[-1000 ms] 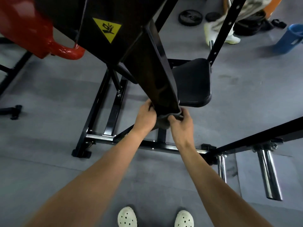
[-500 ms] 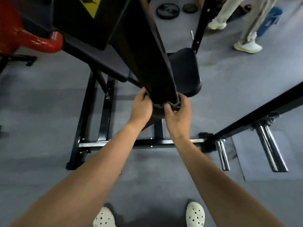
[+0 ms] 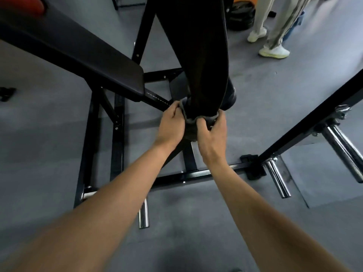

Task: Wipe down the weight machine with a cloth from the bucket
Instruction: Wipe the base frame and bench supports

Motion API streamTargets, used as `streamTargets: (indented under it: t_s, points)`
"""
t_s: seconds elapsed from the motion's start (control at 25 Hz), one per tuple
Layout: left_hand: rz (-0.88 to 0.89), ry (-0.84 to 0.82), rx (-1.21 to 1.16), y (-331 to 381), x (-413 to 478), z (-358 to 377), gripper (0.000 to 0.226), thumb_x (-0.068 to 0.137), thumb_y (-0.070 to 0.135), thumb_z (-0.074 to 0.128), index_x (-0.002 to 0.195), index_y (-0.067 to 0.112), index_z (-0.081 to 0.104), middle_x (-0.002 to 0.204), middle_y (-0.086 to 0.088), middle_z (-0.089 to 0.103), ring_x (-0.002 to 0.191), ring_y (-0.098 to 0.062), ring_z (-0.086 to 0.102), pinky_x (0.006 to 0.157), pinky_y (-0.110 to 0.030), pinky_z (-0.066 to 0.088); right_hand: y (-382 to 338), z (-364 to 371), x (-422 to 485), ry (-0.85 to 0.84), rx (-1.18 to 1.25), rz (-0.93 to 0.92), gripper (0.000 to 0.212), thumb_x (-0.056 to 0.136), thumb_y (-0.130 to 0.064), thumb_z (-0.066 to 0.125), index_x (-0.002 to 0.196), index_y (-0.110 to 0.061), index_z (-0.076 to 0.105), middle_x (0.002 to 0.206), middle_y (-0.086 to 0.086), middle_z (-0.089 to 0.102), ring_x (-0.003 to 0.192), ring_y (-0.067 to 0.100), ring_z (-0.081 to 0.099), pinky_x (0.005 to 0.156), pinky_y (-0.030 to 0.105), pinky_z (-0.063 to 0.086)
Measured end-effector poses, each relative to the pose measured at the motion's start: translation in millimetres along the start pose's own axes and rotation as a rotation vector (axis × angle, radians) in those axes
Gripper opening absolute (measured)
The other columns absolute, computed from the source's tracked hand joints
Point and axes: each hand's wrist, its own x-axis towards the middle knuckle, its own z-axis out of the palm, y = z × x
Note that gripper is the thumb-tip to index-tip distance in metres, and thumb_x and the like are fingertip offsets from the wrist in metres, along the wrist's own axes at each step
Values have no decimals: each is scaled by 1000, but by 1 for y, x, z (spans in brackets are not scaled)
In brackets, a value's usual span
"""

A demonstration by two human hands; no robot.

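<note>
Grey rubber floor [image 3: 49,134], gym room. A second person's shoes [image 3: 274,52] and some weight plates [image 3: 241,16] sit at far right, well apart from the work. Bucket: not clearly made out in this view.

Weight machine [image 3: 117,134]: black steel frame on the floor, bench pad [image 3: 88,61] slanting in from upper left, chrome pegs [image 3: 277,177] at lower right. Wide black bar [image 3: 206,55] runs down from the top edge toward the camera.

Cloth [image 3: 188,119]: grey, looped round the lower end of the black bar like a collar, with a loose tail hanging beneath between the two hands. Judgement: wrapping it this way lets one pass clean several faces of the bar at once, and two hands hold the loop tight against the steel.

Left hand [image 3: 170,124]: on the left side of the bar, fingers [image 3: 174,109] curled together over the cloth edge, back of hand to camera. Right hand [image 3: 213,132]: on the right side, thumb and fingers clamped on a bunched fold of cloth, knuckles up. The hands are just beside each other, cloth between them.

Both forearms reach out nearly straight and converge on the bar, wrists roughly level. Judgement: wiping is in progress at the bar's low end; frame, bench pad and pegs likely remain.
</note>
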Motion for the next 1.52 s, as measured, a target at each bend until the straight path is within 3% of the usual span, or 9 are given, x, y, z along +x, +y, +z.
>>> streamTargets:
  t_s: [0.16,0.28,0.36,0.52,0.64,0.8,1.04,1.24,1.52]
  points:
    - [6,83,-23,-64,9,-9,32,101,21,39,95,16,70,96,-8,71,96,-25,68,90,-46,53,47,9,-11,-141,-7,-31,26,85,-36,56,110,-43,55,103,-10,68,98,13,66,87,50,58]
    - [81,94,16,-75,20,-10,31,101,20,39,84,7,62,81,-7,61,78,-20,59,77,-40,47,75,24,-6,-95,78,-147,24,84,-31,54,107,-37,57,97,-4,68,90,15,65,83,49,58]
    - [193,91,33,-70,26,-5,30,101,20,38,87,11,62,85,-3,67,84,-17,64,79,-36,50,86,32,2,-19,191,-264,23,85,-26,50,107,-28,56,94,-2,63,85,12,60,77,40,56]
    - [331,197,33,-114,38,-11,35,93,29,38,82,7,61,78,-3,65,87,-30,63,82,-50,49,136,57,10,-83,278,-440,30,89,-36,49,117,-27,55,102,-12,64,98,8,62,87,36,56]
    - [380,248,35,-168,35,-27,40,105,21,36,69,14,51,68,7,56,71,-16,52,71,-35,38,185,77,6,-168,227,-438,44,91,-49,51,124,-21,57,108,-13,69,107,13,65,98,46,56]
    - [305,268,163,-184,23,-34,53,111,41,32,89,7,66,85,-1,66,79,-6,59,61,-15,36,192,80,-7,-189,195,-350,40,89,-48,53,116,-19,60,105,-10,70,103,9,66,98,49,55]
    - [513,192,107,-188,10,-20,42,107,55,26,97,29,58,95,6,68,95,-12,66,89,-42,54,171,71,-2,-211,395,-330,25,98,-40,55,119,-29,63,118,-2,71,116,16,66,104,41,52]
    - [390,217,177,-217,4,-33,48,109,54,21,111,28,62,102,10,66,100,-4,61,93,-32,49,204,69,-22,-381,245,-215,32,105,-39,53,128,-20,63,119,-2,74,114,13,69,100,34,55]
    - [585,231,256,-202,1,-22,36,108,54,21,104,34,51,97,10,65,98,-6,63,88,-36,52,187,61,-19,-364,299,-217,35,107,-39,48,124,-15,66,114,3,75,107,13,71,92,31,58]
